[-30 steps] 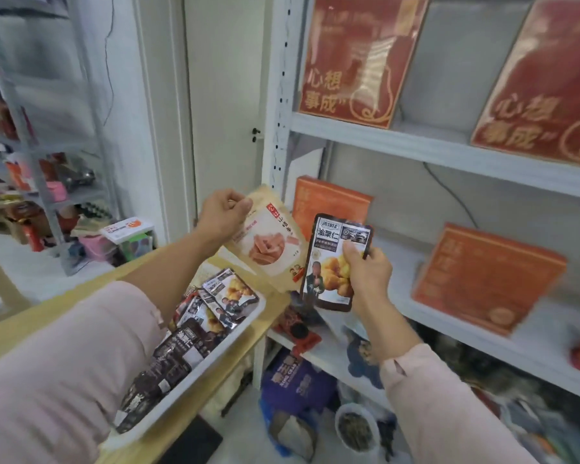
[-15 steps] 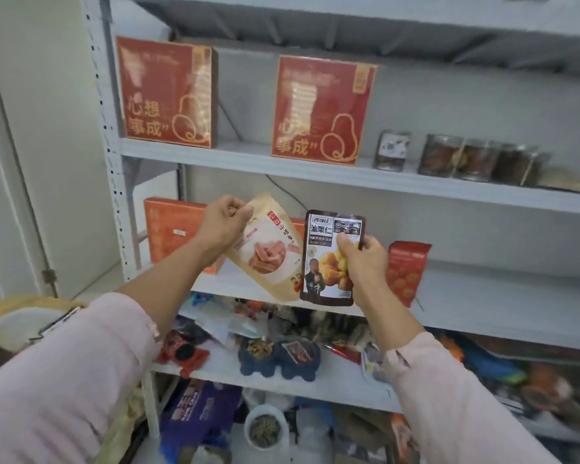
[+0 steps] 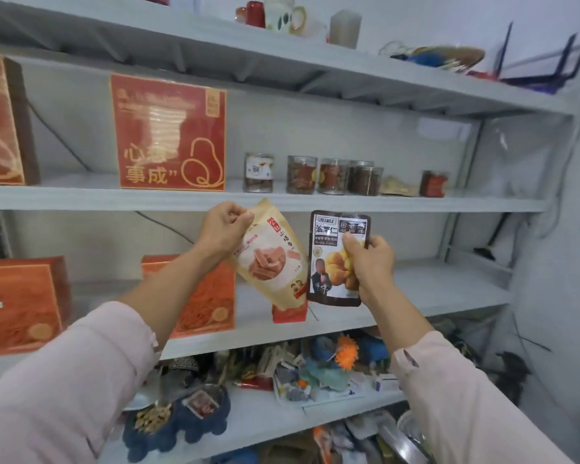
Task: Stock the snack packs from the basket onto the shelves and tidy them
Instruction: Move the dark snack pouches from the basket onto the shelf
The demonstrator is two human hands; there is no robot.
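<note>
In front of the middle shelf (image 3: 432, 289), the left hand (image 3: 223, 226) pinches a tan snack pack (image 3: 275, 262) by its top corner while the right hand (image 3: 370, 259) grips a dark snack pack (image 3: 329, 249) beside it.

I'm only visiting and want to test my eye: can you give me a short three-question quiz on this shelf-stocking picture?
1. True or false: the left hand holds the beige snack pack by its top corner.
2. What does the right hand hold? A) a glass jar B) the dark snack pack C) a red box
3. Fill the gap: the jars stand in a row on the shelf just ___ the two hands.

Key: 1 true; 2 B; 3 above.
</note>
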